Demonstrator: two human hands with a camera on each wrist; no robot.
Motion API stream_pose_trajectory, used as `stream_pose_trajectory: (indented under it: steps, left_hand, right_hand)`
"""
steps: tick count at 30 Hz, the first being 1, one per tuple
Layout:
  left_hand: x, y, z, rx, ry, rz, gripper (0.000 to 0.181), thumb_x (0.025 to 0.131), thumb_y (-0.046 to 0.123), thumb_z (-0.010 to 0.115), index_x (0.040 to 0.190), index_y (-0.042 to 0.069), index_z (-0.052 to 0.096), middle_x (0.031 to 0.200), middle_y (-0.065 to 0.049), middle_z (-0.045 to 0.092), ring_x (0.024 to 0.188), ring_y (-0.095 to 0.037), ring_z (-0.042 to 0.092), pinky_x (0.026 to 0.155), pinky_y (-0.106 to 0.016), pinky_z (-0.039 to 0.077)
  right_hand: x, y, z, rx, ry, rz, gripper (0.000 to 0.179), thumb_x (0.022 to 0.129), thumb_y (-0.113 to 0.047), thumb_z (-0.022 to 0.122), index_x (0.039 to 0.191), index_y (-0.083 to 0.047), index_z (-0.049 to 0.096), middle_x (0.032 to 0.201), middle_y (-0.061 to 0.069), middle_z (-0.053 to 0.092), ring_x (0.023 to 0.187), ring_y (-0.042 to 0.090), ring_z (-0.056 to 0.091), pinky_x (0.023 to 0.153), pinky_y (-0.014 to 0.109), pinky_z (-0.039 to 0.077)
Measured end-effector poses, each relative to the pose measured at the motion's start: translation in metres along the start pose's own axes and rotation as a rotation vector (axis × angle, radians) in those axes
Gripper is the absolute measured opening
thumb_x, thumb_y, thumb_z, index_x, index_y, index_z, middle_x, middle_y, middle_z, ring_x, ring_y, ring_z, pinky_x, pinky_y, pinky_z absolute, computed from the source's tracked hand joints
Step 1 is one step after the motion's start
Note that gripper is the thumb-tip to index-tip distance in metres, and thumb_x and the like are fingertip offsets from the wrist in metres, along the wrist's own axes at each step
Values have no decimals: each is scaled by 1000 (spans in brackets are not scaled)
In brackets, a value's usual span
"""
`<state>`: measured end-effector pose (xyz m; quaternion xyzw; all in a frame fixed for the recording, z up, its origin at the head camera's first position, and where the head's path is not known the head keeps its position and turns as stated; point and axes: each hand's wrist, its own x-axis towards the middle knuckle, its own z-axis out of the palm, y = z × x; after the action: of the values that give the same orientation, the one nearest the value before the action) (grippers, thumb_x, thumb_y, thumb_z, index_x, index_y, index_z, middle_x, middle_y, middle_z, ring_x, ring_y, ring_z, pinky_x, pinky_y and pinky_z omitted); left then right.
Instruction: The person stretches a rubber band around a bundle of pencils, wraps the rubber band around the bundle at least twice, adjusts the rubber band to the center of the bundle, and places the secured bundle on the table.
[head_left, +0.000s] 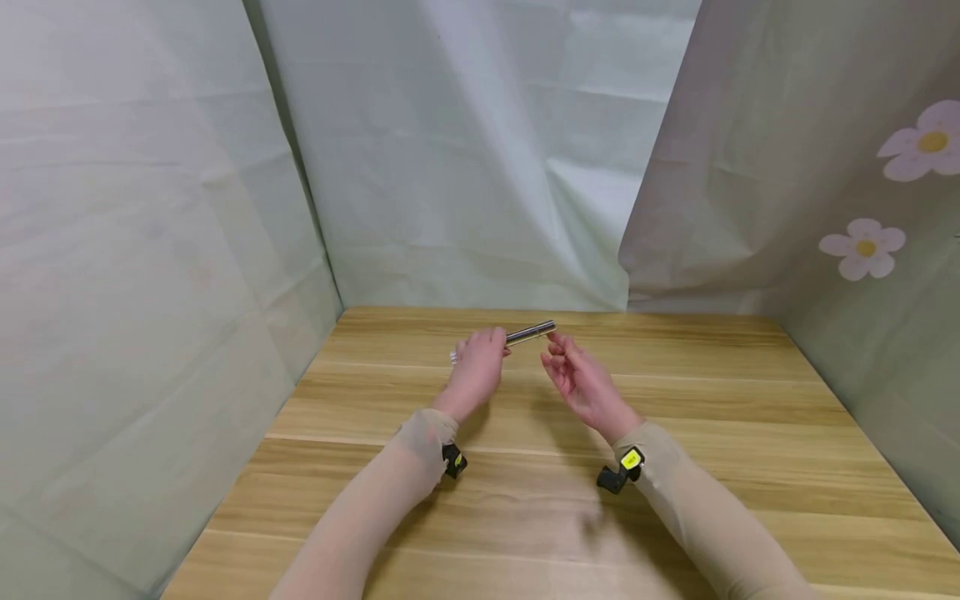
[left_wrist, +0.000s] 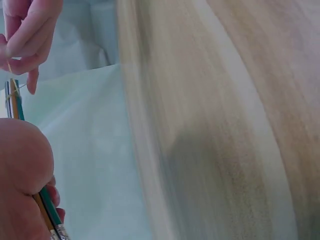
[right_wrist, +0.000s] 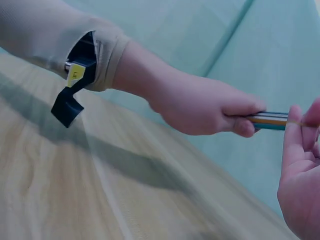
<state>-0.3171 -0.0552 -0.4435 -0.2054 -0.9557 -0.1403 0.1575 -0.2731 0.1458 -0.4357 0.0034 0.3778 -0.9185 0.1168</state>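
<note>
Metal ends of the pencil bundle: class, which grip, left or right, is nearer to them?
Left. The left grip holds the pencil bundle, with the metal ends just past it; the right grip is at the bundle's opposite end, by the yellow band.

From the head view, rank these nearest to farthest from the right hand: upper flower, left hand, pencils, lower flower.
1. Pencils, beside the right hand.
2. Left hand, on the left, gripping them.
3. Lower flower, on the right.
4. Upper flower, higher, farther right.
</note>
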Motion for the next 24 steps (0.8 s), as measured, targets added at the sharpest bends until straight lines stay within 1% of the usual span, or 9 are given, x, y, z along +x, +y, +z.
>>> stream_pose_trajectory:
  steps: [4,7,10,12,15,18,21,22,24]
  left_hand:
    - [0,2,-1,11,28,31,9,104,9,64,109,13,57,103,-4,62,94,-25,55,83,-43,40]
    - [0,3,-3,36,43,82,7,106,14,64,107,12,57,101,-4,62,93,-25,56,83,-42,41]
    - [-1,2,-4,77,32,145,11,105,19,66,105,13,57,101,-3,62,93,-24,56,81,-41,41]
    - [-1,1,-6,107,9,181,10,104,16,67,105,14,57,103,-2,61,95,-23,55,82,-40,41]
    - [-1,-2,-8,159,-27,236,10,104,15,67,106,15,57,105,-1,61,98,-22,53,86,-41,42]
    - [1,-4,-11,221,-38,304,10,104,17,65,106,16,56,105,0,59,98,-22,53,89,-43,42]
    - [1,-6,-13,294,-19,379,10,105,20,64,106,14,56,103,-2,58,96,-24,53,86,-43,43]
    - [0,-6,-13,319,-10,403,9,106,19,63,107,13,56,102,-3,58,95,-25,53,84,-43,43]
    - [-1,-6,-12,369,9,441,8,107,16,61,109,11,56,101,-5,59,93,-26,55,81,-42,44]
  right_hand:
    - [-1,-1,-1,-5,-6,16,40,115,-31,40,140,-2,49,96,-3,60,74,2,65,83,18,57]
    - [-2,-2,-2,-12,-11,19,35,112,-35,45,123,-4,55,94,-3,63,72,1,65,79,17,57]
    - [-4,-4,-5,-39,13,14,35,109,-42,50,105,-8,58,90,-2,66,72,2,69,79,16,57]
    - [-5,-5,-9,-89,34,16,39,107,-46,52,101,-8,59,86,-2,66,73,3,71,81,17,57]
    - [-6,-5,-14,-207,52,16,38,109,-45,56,101,-8,60,82,-4,64,75,4,71,82,18,57]
    - [-5,-3,-19,-336,76,1,31,110,-36,61,106,-6,66,79,-3,64,74,5,71,82,21,58]
    - [-3,0,-22,-462,102,-30,24,110,-27,65,111,-3,69,83,-2,66,76,5,70,85,24,59]
    - [-2,2,-23,-490,118,-42,24,109,-24,67,112,-1,69,84,0,67,76,6,70,85,25,59]
    - [-1,5,-23,-539,140,-67,24,108,-20,68,114,3,68,91,2,69,80,7,71,87,27,59]
